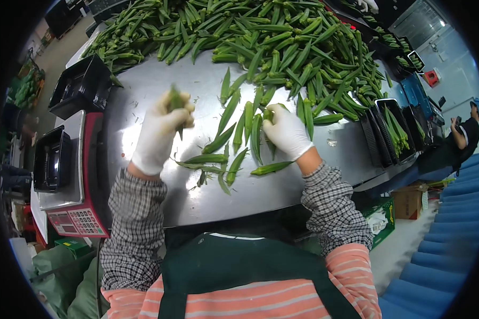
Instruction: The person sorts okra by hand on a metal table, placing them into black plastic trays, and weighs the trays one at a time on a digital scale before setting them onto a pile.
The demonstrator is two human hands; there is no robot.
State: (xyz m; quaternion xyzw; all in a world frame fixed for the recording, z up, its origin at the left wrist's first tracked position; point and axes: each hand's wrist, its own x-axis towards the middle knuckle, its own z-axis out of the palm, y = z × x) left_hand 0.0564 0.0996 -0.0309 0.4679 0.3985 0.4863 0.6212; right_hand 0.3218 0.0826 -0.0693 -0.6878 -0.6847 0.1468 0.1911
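My left hand [161,129], in a white glove, is raised over the steel tabletop [143,87] and closed around okra [175,99]; motion blur hides how many pods it holds. To the right, my gloved right hand [285,127] grips an okra pod [268,115] just above the table. Loose okra pods [227,113] lie between the two hands. Closer to my body rest a single pod [271,168] and some shrivelled pods and scraps [203,169]. A large okra heap [271,44] spreads across the far side of the table.
At left, a black plastic tray [52,159] sits on a red digital scale [80,211]; stacked black trays [80,85] stand behind it. Black trays at right include one holding okra [397,131]. A person [459,135] stands beyond, and another gloved hand [368,4] shows at top right.
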